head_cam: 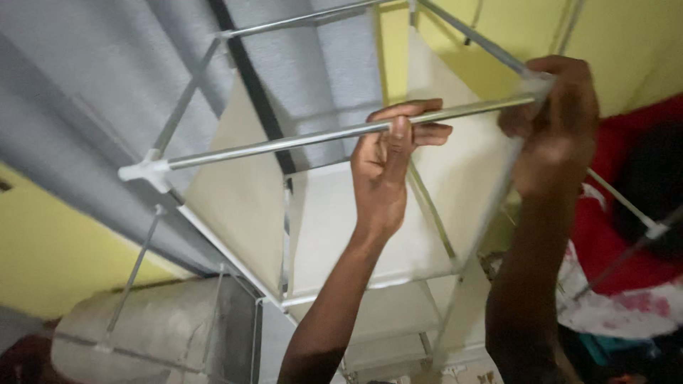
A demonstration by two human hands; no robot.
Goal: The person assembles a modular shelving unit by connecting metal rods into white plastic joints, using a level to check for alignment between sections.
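A tall frame of thin metal rods with white plastic corner joints and cream fabric panels fills the view. My left hand [389,158] grips the front horizontal metal rod [284,143] near its middle, fingers curled over it. My right hand [556,122] is closed around the white corner joint [538,84] at the rod's right end, where another rod runs back. At the rod's left end sits a second white corner joint [146,171]. A cream fabric shelf [334,227] lies inside the frame below my hands.
A grey curtain [85,114] hangs at the left in front of a yellow wall [43,256]. A grey cylindrical bundle [156,327] lies at the lower left. Red and patterned fabric [619,263] is piled at the right, crossed by more rods.
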